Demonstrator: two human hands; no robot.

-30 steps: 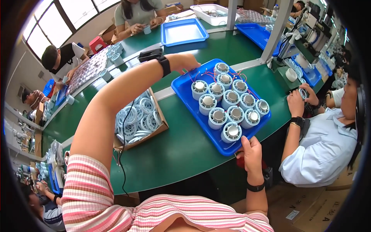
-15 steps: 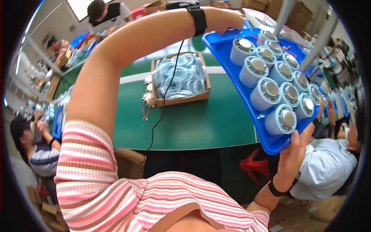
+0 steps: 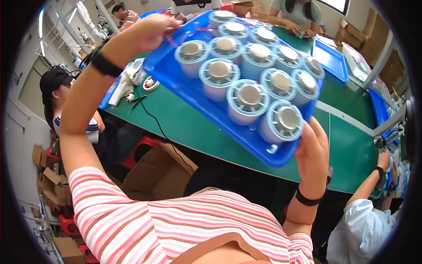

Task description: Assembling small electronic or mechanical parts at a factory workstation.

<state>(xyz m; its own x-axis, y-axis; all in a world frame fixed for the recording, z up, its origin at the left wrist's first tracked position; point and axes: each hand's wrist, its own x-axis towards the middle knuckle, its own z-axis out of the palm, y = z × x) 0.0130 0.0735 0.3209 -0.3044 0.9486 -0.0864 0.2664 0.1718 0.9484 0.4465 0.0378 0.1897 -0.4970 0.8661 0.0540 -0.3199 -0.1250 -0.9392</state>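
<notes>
I hold a blue plastic tray (image 3: 176,86) up in front of me, above the table, tilted with its surface toward me. My left hand (image 3: 159,31) grips its far left end. My right hand (image 3: 314,152) is closed around its near right corner, the fingers partly behind it. Several light-blue plastic cylinders stand in rows on the tray, such as this cylinder (image 3: 247,101) near the front edge. Each has a round silver disc in its slotted top. Thin red wires (image 3: 206,29) run among the cylinders at the far left.
The green table (image 3: 154,112) carries tweezers (image 3: 139,102), a white plastic bag (image 3: 136,72) and a black cable (image 3: 160,125). Another blue tray (image 3: 330,61) lies farther back. A cardboard box (image 3: 162,171) stands below the table edge. Co-workers sit left, right and across; a metal post (image 3: 387,55) rises right.
The tray has swung from my right to my left, both hands still on it. My view has turned, and the box of light-blue rings no longer shows.
</notes>
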